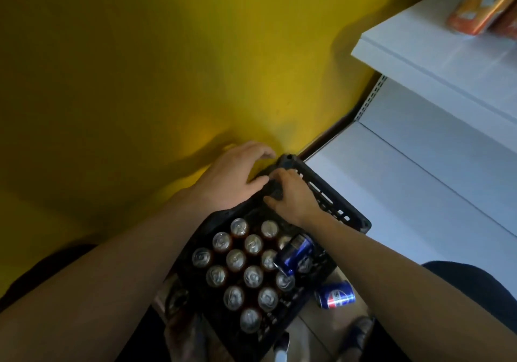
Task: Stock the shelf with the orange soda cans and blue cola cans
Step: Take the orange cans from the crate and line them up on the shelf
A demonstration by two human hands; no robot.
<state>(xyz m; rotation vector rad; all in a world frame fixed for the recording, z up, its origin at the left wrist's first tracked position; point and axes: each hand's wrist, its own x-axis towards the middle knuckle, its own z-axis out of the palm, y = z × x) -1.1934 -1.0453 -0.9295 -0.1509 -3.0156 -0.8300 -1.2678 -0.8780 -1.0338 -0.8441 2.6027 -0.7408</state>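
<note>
A black plastic crate (337,207) sits on the floor against the white shelf unit, holding several upright cans (253,276) with silver tops. One blue cola can (293,252) lies tilted on top of them. Another blue cola can (335,298) lies on the floor beside the crate. Orange soda cans (472,3) stand on the upper shelf (414,62) at top right. My left hand (232,177) rests on the crate's far left rim, fingers relaxed. My right hand (293,196) reaches into the crate's far end, with fingers and thumb curled round a dark object I cannot identify.
A yellow wall fills the left and the top of the view, right behind the crate. The lower white shelf (405,182) runs along the right. My shoe (359,331) and knee (475,283) are at the bottom right, near the fallen can.
</note>
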